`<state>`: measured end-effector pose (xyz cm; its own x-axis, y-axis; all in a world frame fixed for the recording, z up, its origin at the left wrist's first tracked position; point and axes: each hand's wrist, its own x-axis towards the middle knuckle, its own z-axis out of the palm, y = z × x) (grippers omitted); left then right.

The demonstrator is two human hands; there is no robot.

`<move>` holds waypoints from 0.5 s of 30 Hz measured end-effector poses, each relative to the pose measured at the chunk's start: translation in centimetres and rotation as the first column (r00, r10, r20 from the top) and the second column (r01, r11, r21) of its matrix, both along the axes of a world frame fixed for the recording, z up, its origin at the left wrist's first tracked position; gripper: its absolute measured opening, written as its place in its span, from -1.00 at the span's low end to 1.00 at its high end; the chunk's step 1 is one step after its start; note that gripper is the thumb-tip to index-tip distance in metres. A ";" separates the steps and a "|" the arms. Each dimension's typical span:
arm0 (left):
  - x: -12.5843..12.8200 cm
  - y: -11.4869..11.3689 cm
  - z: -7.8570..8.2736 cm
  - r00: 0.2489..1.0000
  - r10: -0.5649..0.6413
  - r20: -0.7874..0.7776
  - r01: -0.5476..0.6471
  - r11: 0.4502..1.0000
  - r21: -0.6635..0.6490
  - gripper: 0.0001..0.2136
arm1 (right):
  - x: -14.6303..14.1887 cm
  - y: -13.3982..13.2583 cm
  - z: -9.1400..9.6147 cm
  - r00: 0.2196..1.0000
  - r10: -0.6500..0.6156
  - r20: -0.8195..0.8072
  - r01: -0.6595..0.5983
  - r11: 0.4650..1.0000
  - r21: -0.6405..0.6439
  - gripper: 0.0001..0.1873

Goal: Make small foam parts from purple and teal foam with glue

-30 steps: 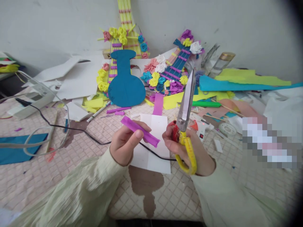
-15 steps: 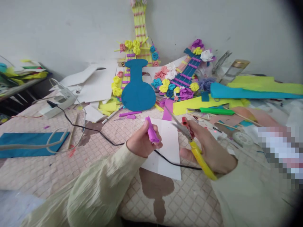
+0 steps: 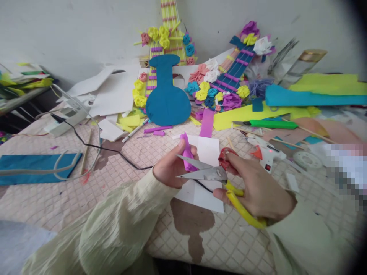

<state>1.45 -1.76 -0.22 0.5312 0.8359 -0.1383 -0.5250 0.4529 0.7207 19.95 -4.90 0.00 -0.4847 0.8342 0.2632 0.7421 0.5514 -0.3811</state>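
My left hand (image 3: 169, 168) is closed round a folded strip of purple crepe paper (image 3: 187, 149), held upright over a white sheet (image 3: 209, 152). My right hand (image 3: 255, 187) grips scissors (image 3: 209, 173) with yellow and red handles. Their blades are spread apart and point left, straddling the lower part of the purple strip next to my left fingers.
A blue guitar-shaped cutout (image 3: 166, 101) and two paper guitars with paper flowers (image 3: 206, 88) lean on the wall. A black cable (image 3: 94, 147) crosses the quilted cloth. A white glue gun (image 3: 265, 151), a green marker (image 3: 272, 124), blue paper (image 3: 31, 166) and coloured sheets (image 3: 312, 95) lie around.
The scissors swung down from pointing upward to lying level and opened at the purple strip. My left hand turned the strip from slanted to upright.
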 end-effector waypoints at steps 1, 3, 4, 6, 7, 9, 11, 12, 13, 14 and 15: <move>0.0 0.0 0.0 1.000 0.005 -0.007 -0.005 1.000 0.006 -0.65 | 0.0 0.0 0.0 1.000 0.001 0.000 -0.001 1.000 -0.007 -0.63; 0.0 -0.1 0.1 1.000 0.011 -0.011 -0.011 1.000 0.015 -0.65 | 0.0 0.0 0.0 1.000 0.005 0.002 -0.005 1.000 -0.023 -0.62; 0.0 -0.1 0.1 1.000 0.012 -0.009 -0.011 1.000 0.018 -0.65 | 0.0 -0.1 0.0 1.000 0.007 0.001 -0.007 1.000 -0.029 -0.62; 0.0 -0.1 0.1 1.000 0.007 -0.004 -0.007 1.000 0.027 -0.65 | 0.0 -0.1 0.0 1.000 0.014 -0.001 -0.014 0.999 -0.029 -0.64; 0.0 -0.1 0.1 1.000 0.005 -0.001 -0.005 1.000 0.029 -0.66 | 0.0 0.0 0.0 1.000 0.018 -0.003 -0.018 1.000 -0.023 -0.65; 0.0 -0.1 0.1 1.000 0.000 0.010 -0.001 0.999 0.035 -0.66 | 0.0 0.0 -0.1 1.000 0.025 0.002 -0.025 1.000 -0.014 -0.66; 0.0 -0.1 0.1 1.000 0.003 0.015 -0.003 0.999 0.033 -0.67 | 0.1 0.0 -0.2 1.000 0.025 0.015 -0.025 1.000 -0.016 -0.67; 0.0 -0.1 0.1 1.000 0.005 0.010 -0.005 1.000 0.026 -0.67 | 0.1 0.0 -0.2 0.999 0.027 0.021 -0.026 0.999 -0.021 -0.68; 0.0 -0.1 0.1 1.000 0.010 0.002 -0.010 1.000 0.015 -0.66 | 0.2 0.0 -0.3 0.999 0.028 0.025 -0.027 0.999 -0.027 -0.68; 0.0 -0.1 0.1 1.000 0.013 -0.008 -0.013 1.000 0.000 -0.66 | 0.2 0.0 -0.3 0.999 0.028 0.027 -0.028 0.999 -0.031 -0.67; 0.0 -0.1 0.1 1.000 0.013 -0.015 -0.014 1.000 -0.016 -0.65 | 0.2 0.0 -0.3 0.999 0.030 0.028 -0.029 0.999 -0.030 -0.67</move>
<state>1.48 -1.89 -0.11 0.5175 0.8406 -0.1599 -0.5201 0.4574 0.7213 20.17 -4.90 -0.32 -0.5163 0.8264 0.2249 0.7361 0.5624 -0.3766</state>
